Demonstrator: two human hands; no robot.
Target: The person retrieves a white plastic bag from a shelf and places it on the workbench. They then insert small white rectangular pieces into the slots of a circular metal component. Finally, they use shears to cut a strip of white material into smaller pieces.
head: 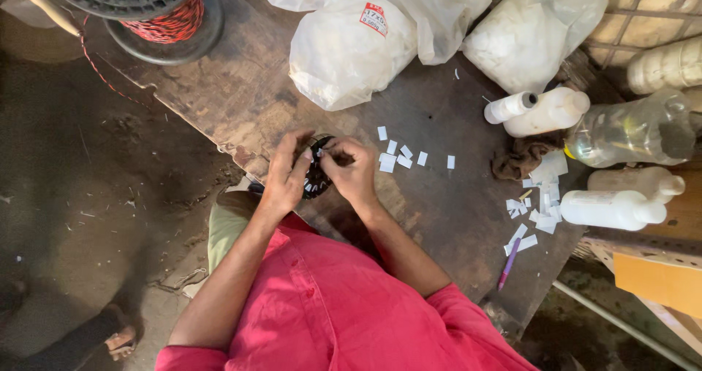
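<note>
A worn dark wooden worktop (439, 217) stands over a dirt floor (88, 195). At its near-left edge, left hand (287, 175) and right hand (352, 170) both pinch a black ring-shaped part (316, 175). White paper slips (401, 155) lie just beside, plastic bags (351, 46) and white bottles (614, 209) crowding the far and right edges

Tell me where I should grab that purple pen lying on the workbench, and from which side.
Pinch the purple pen around its middle, coming straight down from above. It lies flat on the worn board near the edge, slanted, with paper slips touching its upper end, so the mid-barrel looks the freest part.
</note>
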